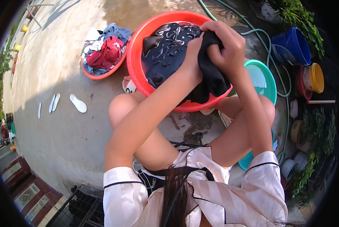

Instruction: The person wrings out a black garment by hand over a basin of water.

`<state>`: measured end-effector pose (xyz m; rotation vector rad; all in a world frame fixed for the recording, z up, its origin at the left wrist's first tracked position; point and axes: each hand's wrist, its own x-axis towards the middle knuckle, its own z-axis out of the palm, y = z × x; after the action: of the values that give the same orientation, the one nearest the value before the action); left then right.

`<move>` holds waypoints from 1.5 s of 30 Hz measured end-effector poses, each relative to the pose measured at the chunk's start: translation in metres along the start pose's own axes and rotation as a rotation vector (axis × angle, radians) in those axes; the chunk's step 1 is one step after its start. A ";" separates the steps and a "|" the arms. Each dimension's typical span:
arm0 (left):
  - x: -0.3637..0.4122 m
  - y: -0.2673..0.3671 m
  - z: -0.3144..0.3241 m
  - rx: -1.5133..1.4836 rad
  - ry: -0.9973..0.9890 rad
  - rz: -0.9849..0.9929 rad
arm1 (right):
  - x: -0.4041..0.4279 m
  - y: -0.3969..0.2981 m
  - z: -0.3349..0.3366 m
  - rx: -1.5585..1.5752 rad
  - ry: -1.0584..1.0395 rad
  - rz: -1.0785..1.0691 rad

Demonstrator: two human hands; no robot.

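Note:
Both hands grip one black cloth garment (212,73) over the right side of a large red plastic basin (135,56). My left hand (194,54) holds it from the left, partly behind the bunched fabric. Close beside it, my right hand (229,45) has its fingers curled over the upper end of the cloth. The lower folds hang down across the basin's near rim. Dark water (169,54) fills the basin, with more black fabric (152,42) soaking in it and pale glints on the surface. Which kind of garment I hold cannot be told.
An orange-red basin (101,76) heaped with clothes (107,51) stands left. To the right are a turquoise basin (271,82) of water, a green hose (267,37), a blue bucket (291,48) and a yellow bucket (317,78). White insoles (78,103) lie on the concrete.

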<state>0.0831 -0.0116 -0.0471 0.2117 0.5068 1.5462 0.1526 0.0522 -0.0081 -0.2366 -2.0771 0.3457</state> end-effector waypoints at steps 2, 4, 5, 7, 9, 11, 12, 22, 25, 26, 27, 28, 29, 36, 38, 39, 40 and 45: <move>-0.003 -0.001 -0.008 0.128 -0.194 0.150 | -0.005 -0.026 -0.004 -0.081 -0.136 -0.111; -0.004 0.000 -0.002 0.111 -0.094 0.110 | -0.007 -0.032 -0.009 -0.101 -0.204 -0.123; -0.005 0.000 0.001 0.104 -0.044 0.091 | -0.005 -0.025 -0.009 -0.102 -0.206 -0.123; -0.008 0.003 0.018 0.091 0.053 0.045 | 0.000 0.001 -0.009 -0.015 -0.028 0.013; -0.011 -0.002 0.032 0.255 0.231 0.013 | 0.002 0.019 -0.017 -0.015 0.020 0.284; -0.008 -0.002 0.030 0.266 0.264 -0.002 | 0.001 0.030 -0.014 -0.006 0.070 0.348; -0.004 0.000 0.022 0.267 0.269 0.000 | 0.000 0.027 -0.010 -0.001 0.069 0.348; 0.009 0.008 0.001 0.248 0.094 0.045 | -0.001 0.009 -0.004 -0.086 0.029 0.172; -0.004 -0.002 0.029 0.351 0.255 0.100 | 0.004 0.030 -0.014 -0.118 0.029 0.432; -0.003 -0.001 0.028 0.350 0.252 0.099 | 0.002 0.030 -0.013 -0.120 0.030 0.432; -0.001 0.001 0.025 0.311 0.258 0.098 | 0.001 0.026 -0.009 -0.118 0.060 0.338; 0.002 0.002 0.021 0.271 0.263 0.098 | 0.000 0.021 -0.005 -0.116 0.089 0.243; 0.007 0.004 0.017 0.157 0.254 0.139 | -0.003 0.013 -0.002 -0.099 0.091 0.154; 0.009 0.008 0.005 0.429 0.216 0.196 | 0.003 0.007 -0.004 -0.046 0.046 0.158; -0.001 0.008 0.019 0.611 0.266 0.129 | 0.005 0.027 -0.012 -0.001 0.050 0.380; -0.006 0.011 0.026 0.701 0.247 0.061 | 0.007 0.031 -0.017 0.012 0.025 0.467; -0.005 0.008 0.027 0.689 0.235 0.091 | 0.006 0.032 -0.017 0.005 0.027 0.468; 0.011 0.023 -0.007 0.275 0.131 0.202 | -0.003 -0.016 0.001 -0.043 0.011 0.085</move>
<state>0.0588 -0.0014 -0.0449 0.3842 0.8233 1.6904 0.1528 0.0359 -0.0052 -0.3526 -2.0694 0.3502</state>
